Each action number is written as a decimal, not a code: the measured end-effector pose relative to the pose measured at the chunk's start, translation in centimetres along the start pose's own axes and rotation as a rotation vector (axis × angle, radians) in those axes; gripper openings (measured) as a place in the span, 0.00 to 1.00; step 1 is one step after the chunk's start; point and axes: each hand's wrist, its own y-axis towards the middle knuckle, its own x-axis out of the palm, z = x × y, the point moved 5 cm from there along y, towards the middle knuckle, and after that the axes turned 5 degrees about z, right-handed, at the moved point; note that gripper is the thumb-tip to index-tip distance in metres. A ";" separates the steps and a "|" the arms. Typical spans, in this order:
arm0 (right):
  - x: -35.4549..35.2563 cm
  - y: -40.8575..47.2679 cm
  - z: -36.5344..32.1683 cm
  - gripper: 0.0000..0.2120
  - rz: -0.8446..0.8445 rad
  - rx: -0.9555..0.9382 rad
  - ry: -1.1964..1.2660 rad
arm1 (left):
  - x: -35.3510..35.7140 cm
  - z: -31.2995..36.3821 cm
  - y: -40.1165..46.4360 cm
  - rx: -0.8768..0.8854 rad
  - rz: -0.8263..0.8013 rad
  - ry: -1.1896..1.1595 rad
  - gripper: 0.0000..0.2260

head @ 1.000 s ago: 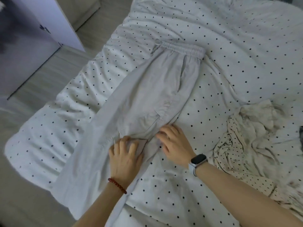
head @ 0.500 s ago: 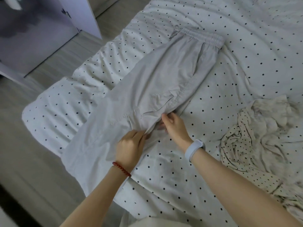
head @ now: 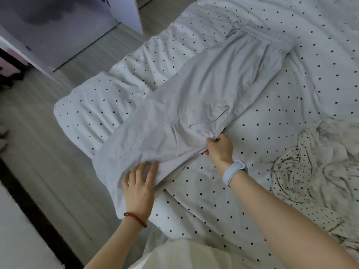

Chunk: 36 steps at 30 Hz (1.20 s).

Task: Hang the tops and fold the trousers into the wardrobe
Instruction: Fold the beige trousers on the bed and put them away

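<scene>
Light grey trousers (head: 204, 98) lie stretched across the polka-dot bed, elastic waistband at the far right, legs running down over the bed's near-left edge. My right hand (head: 220, 147), with a pale blue band on its wrist, pinches the trousers' crotch edge with curled fingers. My left hand (head: 139, 184), wearing a red bead bracelet, lies flat with spread fingers on the leg fabric near the bed edge. A crumpled cream dotted top (head: 314, 171) sits on the bed at the right.
The white dotted duvet (head: 223, 191) covers the bed. Grey wood floor (head: 38, 152) runs along the left. A pale wardrobe door (head: 64, 33) stands open at the far left, its interior hidden. A white and dark edge borders the bottom left.
My left hand let go of the pinched fabric and slid down the leg toward the bed edge, now flat. My right hand keeps its pinch at the crotch. The view shifted left.
</scene>
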 end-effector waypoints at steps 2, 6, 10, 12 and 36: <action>0.1 0.1 0.2 0.03 0.007 -0.010 -0.014 | 0.4 -1.3 -2.0 -0.046 -0.081 0.037 0.39; -0.1 -0.7 0.2 0.15 0.095 -0.180 -0.109 | 1.9 -1.3 -4.5 -0.061 -0.357 0.037 0.44; 0.9 -4.9 -1.4 0.27 0.279 -0.763 -0.649 | 3.0 -1.6 -7.9 -0.090 -0.598 -0.191 0.38; 4.0 -6.9 -1.4 0.20 0.149 -1.126 -0.860 | 2.0 -2.2 -8.2 -0.164 -0.543 -0.349 0.27; 20.9 -14.2 1.8 0.20 -0.539 -1.455 -1.081 | 2.6 -17.8 -3.1 -0.558 -0.356 -0.376 0.26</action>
